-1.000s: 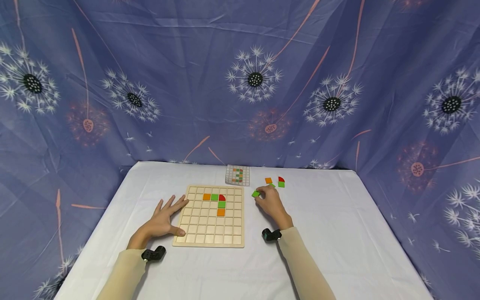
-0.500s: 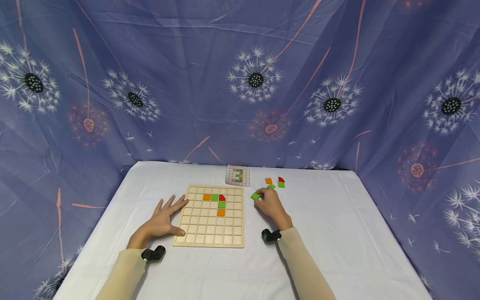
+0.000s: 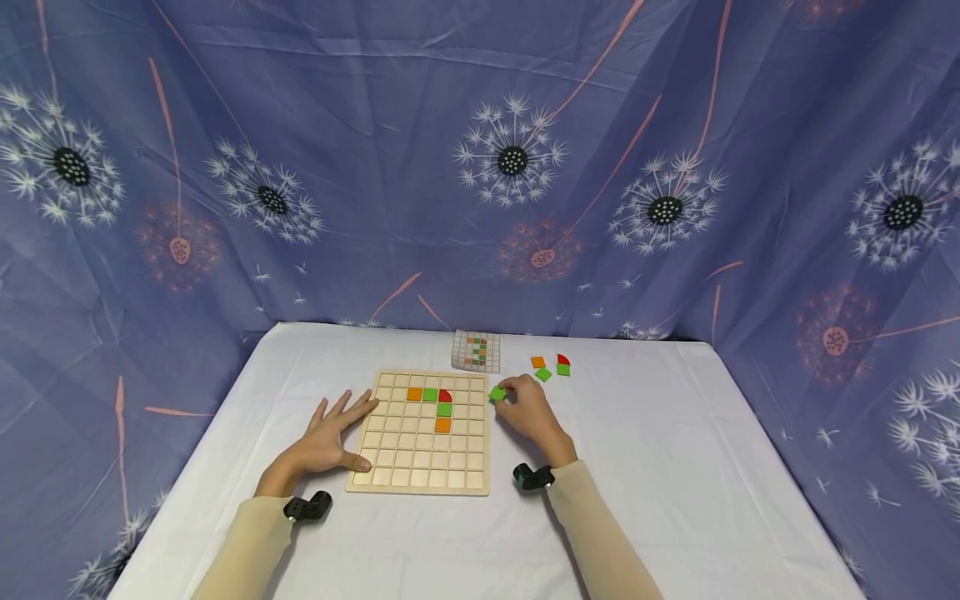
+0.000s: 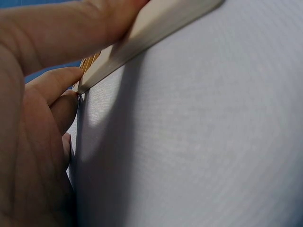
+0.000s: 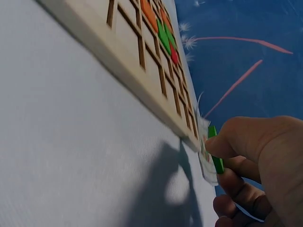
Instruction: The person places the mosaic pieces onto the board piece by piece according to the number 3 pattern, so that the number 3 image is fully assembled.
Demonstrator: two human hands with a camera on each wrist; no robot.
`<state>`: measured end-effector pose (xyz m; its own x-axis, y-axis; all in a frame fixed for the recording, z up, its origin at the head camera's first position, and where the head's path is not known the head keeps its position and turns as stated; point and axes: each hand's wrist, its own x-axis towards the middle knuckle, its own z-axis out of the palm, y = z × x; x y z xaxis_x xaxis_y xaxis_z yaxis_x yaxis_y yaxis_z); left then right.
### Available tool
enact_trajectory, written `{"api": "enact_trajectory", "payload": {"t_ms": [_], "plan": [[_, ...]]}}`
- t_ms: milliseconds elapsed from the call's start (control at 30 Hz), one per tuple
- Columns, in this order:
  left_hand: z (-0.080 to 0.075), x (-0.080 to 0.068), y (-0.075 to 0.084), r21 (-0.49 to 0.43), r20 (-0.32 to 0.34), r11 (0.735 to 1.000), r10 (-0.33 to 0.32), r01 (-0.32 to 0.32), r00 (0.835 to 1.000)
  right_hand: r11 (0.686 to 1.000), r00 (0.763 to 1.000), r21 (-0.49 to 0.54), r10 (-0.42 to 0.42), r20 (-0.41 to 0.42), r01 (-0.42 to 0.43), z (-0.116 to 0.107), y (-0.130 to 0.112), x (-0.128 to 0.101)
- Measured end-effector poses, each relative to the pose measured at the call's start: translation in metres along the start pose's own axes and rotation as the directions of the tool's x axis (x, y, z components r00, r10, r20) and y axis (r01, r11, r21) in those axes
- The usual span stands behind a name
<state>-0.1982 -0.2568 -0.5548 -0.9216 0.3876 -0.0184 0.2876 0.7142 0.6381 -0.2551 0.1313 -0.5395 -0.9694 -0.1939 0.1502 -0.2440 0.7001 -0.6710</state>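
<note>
green tile (image 3: 497, 392) sits pinched in your right hand (image 3: 527, 414), just off the wooden grid board (image 3: 423, 467) at its 2 o'clock corner. five tiles are seated, three loose tiles wait at 1 o'clock. your left hand (image 3: 324, 440) lies spread flat, bracing the board's 9 o'clock edge.

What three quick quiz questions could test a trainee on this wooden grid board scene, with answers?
1. True or false: the right hand pinches a green square tile.
2. What does the left hand rest against?
A. the wooden grid board
B. the pattern card
C. the loose tiles
3. How many coloured tiles sit on the board?

Key:
1. True.
2. A; it lies flat on the white tablecloth at the board's left edge.
3. Five: two orange, two green, one red.
</note>
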Motion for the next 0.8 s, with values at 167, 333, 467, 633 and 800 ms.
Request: {"api": "enact_trajectory", "payload": {"t_ms": [167, 333, 467, 633, 800], "plan": [[0.0, 0.0, 0.0, 0.001, 0.0, 1.0, 0.005, -0.005, 1.0, 1.0, 1.0, 0.019, -0.02, 0.01, 0.02, 0.004, -0.007, -0.002], [0.0, 0.0, 0.0, 0.003, -0.002, 1.0, 0.002, -0.001, 1.0, 0.999, 0.999, 0.024, -0.038, 0.018, 0.037, 0.01, -0.014, -0.004], [0.0, 0.0, 0.0, 0.003, -0.002, 1.0, -0.005, 0.005, 1.0, 0.999, 0.998, 0.034, -0.043, 0.04, 0.042, 0.015, -0.019, -0.007], [0.001, 0.0, 0.0, 0.005, -0.003, 1.0, -0.006, 0.006, 1.0, 0.997, 0.995, 0.04, -0.068, 0.079, 0.065, 0.022, -0.025, -0.011], [0.001, 0.0, 0.0, 0.004, -0.003, 1.0, -0.006, 0.006, 1.0, 0.996, 0.99, 0.038, -0.088, 0.112, 0.084, 0.027, -0.031, -0.013]]}}
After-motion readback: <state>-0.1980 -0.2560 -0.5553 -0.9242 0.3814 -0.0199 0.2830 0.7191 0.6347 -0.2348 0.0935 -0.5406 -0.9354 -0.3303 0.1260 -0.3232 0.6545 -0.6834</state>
